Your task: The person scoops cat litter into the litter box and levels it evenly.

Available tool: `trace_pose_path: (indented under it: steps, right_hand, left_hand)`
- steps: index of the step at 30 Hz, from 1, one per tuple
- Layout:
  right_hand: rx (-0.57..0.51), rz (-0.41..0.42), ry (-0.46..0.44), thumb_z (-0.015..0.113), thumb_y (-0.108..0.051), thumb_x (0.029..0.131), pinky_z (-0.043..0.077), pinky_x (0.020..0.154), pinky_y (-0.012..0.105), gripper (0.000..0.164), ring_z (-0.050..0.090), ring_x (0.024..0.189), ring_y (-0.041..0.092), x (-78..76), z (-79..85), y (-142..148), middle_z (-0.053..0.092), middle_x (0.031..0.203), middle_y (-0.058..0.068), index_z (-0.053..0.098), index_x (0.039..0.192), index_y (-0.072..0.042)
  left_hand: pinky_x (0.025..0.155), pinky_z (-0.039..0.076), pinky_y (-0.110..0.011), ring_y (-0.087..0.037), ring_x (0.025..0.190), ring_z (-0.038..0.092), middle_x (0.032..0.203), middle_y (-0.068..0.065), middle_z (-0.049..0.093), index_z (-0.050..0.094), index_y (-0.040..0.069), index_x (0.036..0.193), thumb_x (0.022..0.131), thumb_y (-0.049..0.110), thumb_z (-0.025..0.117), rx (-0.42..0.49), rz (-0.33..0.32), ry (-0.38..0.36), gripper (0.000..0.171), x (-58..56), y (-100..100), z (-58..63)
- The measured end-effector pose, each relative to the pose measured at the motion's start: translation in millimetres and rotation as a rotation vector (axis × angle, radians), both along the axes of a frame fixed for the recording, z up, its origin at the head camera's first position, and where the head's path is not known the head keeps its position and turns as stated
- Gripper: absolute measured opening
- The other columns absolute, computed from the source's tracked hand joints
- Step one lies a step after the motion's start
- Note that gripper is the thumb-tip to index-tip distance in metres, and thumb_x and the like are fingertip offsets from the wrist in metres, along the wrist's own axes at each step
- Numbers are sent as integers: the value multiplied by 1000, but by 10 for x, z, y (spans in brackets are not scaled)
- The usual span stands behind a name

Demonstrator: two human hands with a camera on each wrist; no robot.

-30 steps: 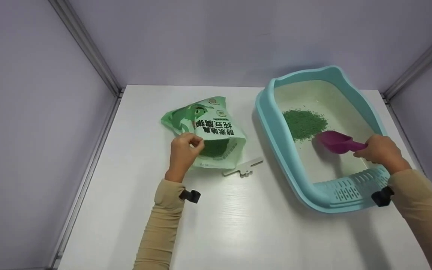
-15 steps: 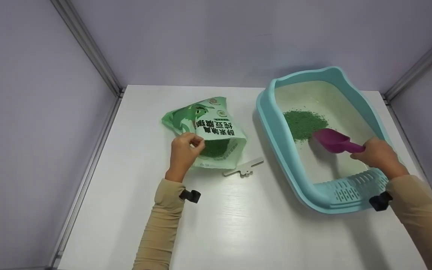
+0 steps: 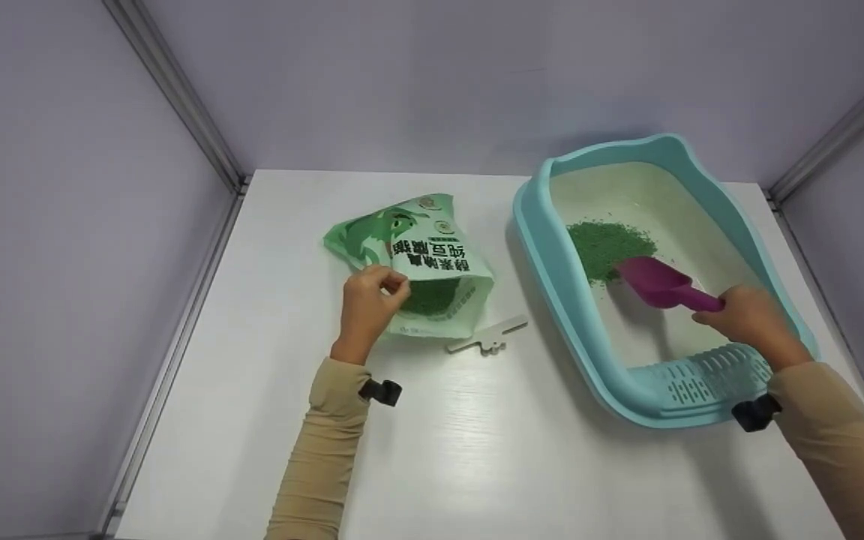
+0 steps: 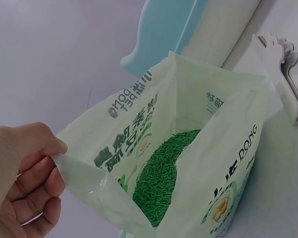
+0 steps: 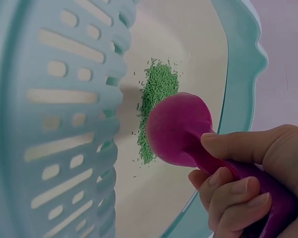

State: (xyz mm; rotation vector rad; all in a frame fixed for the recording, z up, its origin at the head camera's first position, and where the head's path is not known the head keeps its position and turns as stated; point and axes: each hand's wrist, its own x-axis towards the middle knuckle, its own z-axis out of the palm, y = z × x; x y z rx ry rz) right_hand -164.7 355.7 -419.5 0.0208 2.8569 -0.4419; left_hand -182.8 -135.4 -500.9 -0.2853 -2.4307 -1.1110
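My left hand (image 3: 369,306) pinches the edge of an open green bag of cat litter (image 3: 432,251) between thumb and fingers. In the left wrist view, green pellets (image 4: 161,178) lie deep inside the bag's mouth. My right hand (image 3: 753,321) grips a magenta scoop (image 3: 661,281) by its handle, over the inside of a blue litter box (image 3: 563,277). Beside the scoop's front edge is a heap of green litter (image 3: 604,244) on the box's pale floor. The right wrist view shows fingers curled round the scoop handle (image 5: 258,188); the scoop's hollow is turned away there.
A pale grey bag clip (image 3: 488,335) lies on the white table (image 3: 432,450) just in front of the bag. At the box's near end is a slotted blue grate (image 3: 702,380). Grey-lilac panels (image 3: 402,82) enclose the table at the back and sides.
My right hand has shifted a little left and toward me, bringing the scoop left to the edge of the litter heap. The left hand and the bag stay as they were.
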Motion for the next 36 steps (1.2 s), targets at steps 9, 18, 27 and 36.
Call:
trace_pose_path:
  steps: [9,18,27,36]
  right_hand:
    - [-15,-16,28,64,-24,88,34,49,28,37,43,56,16,57,70,-30,47,57,2,59,80,11]
    - [-34,-5,53,65,-22,89,35,49,28,36,44,57,17,133,170,-70,49,59,5,59,83,13]
    - [-31,3,77,66,-23,89,34,50,28,38,45,59,18,176,233,-108,52,61,7,61,86,14]
    - [-45,12,108,66,-23,90,35,50,28,37,45,59,19,238,328,-178,53,61,9,61,88,13]
  left_hand:
    - [66,56,-35,-21,68,67,74,-11,69,72,6,77,85,7,66,-49,-23,26,10,-22,-12,63]
    - [70,58,-36,-23,73,69,79,-12,72,73,4,81,85,9,69,-67,-59,-72,8,-32,-48,169]
    - [72,58,-37,-26,76,69,81,-14,72,74,4,83,86,9,69,-81,-88,-134,9,-36,-70,237]
    - [71,58,-36,-26,76,70,83,-15,74,75,3,85,87,9,69,-112,-140,-225,10,-64,-100,325]
